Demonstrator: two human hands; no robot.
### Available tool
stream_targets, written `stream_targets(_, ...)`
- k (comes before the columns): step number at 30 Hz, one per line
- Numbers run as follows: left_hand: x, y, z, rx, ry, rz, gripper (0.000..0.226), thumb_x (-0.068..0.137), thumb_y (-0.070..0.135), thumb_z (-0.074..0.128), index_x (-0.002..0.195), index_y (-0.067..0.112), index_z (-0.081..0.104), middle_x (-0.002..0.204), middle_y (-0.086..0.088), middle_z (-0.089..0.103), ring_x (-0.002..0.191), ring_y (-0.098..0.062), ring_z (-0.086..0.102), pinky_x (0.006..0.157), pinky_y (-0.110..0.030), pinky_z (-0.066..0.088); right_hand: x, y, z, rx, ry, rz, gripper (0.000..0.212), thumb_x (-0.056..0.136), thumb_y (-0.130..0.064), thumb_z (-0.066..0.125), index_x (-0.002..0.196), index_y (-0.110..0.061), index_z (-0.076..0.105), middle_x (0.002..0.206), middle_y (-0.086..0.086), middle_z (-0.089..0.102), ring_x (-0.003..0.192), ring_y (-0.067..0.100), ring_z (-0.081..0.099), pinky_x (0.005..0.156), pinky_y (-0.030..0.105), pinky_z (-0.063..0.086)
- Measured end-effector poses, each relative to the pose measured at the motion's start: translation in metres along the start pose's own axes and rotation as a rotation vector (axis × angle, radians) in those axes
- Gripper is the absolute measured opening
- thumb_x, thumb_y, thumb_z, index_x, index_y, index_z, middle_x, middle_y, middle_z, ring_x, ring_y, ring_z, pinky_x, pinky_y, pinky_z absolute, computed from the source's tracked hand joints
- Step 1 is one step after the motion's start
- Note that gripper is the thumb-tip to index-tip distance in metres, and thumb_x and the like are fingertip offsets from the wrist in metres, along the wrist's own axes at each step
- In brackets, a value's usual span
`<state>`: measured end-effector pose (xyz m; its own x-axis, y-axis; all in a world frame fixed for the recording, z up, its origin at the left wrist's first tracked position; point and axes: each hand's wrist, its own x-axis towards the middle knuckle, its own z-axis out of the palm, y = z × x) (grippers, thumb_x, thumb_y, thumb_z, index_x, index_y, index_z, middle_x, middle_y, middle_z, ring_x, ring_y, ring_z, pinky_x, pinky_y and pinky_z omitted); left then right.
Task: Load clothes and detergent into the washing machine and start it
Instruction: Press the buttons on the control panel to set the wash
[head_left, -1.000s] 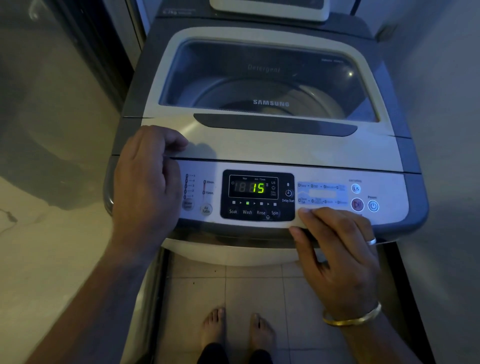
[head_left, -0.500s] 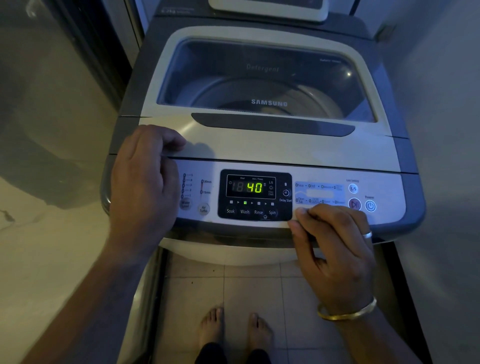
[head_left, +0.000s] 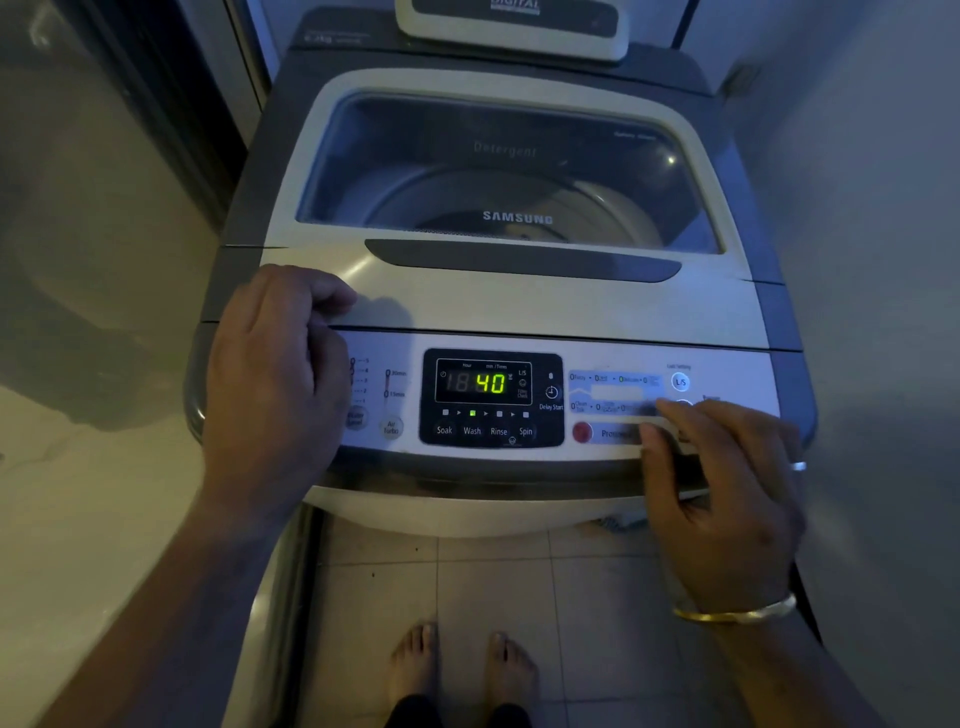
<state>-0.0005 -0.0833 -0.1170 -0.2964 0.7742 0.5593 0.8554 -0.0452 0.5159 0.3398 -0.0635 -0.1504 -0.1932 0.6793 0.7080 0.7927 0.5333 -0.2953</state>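
Dim tiled corner: washing machine (head_left: 519, 306), lid down, display (head_left: 483, 382) reading 40.
Left hand (head_left: 270, 374) rests loosely curled, holding nothing, on the panel's (head_left: 410, 410) left; right hand's (head_left: 727, 493) nearly straight fingers cover the right-end buttons (head_left: 680, 382). Best to press one key squarely, then check the display; load unseen.

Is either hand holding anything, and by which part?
Nothing is held. The left hand rests, fingers curled, on the washing machine lid; the right hand has its fingertips at the control panel.
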Motion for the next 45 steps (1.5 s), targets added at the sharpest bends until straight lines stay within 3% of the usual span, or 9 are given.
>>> stream_targets(9,0.0,0.0,-0.001,-0.006,-0.015,-0.01,0.024,0.1,0.001,0.049,0.116,0.009,0.065,0.112,-0.006,0.067,0.107,-0.006,0.052,0.095,-0.001,0.034,0.0,0.015,-0.011,-0.044,-0.003,0.007,0.026,0.098,-0.018,0.077,0.114,0.003,0.079,0.111,0.021,0.073,0.101,0.033,0.065,0.105,0.018,0.04)
stream_targets(21,-0.001,-0.002,0.001,-0.002,-0.001,0.007,0.024,0.101,0.005,0.048,0.117,0.012,0.064,0.112,-0.005,0.067,0.108,-0.004,0.052,0.096,0.0,0.035,0.0,0.016,-0.013,-0.054,0.006,-0.005,0.028,0.096,-0.019,0.08,0.113,0.003,0.079,0.112,0.02,0.074,0.101,0.032,0.067,0.107,0.017,0.039)
stream_targets(34,0.0,0.0,0.001,-0.004,0.002,0.003,0.025,0.099,0.008,0.047,0.116,0.012,0.065,0.11,-0.001,0.066,0.104,-0.002,0.049,0.095,0.0,0.034,0.0,0.016,-0.011,-0.111,-0.007,-0.06,0.022,0.1,-0.017,0.076,0.111,0.002,0.081,0.108,0.02,0.075,0.093,0.038,0.071,0.107,0.024,0.039)
stream_targets(45,-0.001,0.001,0.0,0.015,0.001,0.001,0.025,0.1,0.009,0.048,0.117,0.012,0.065,0.112,-0.003,0.067,0.105,-0.001,0.048,0.095,0.001,0.033,0.001,0.011,-0.01,-0.119,-0.012,-0.056,0.021,0.101,-0.014,0.073,0.106,0.005,0.081,0.107,0.021,0.075,0.091,0.044,0.07,0.098,0.031,0.044)
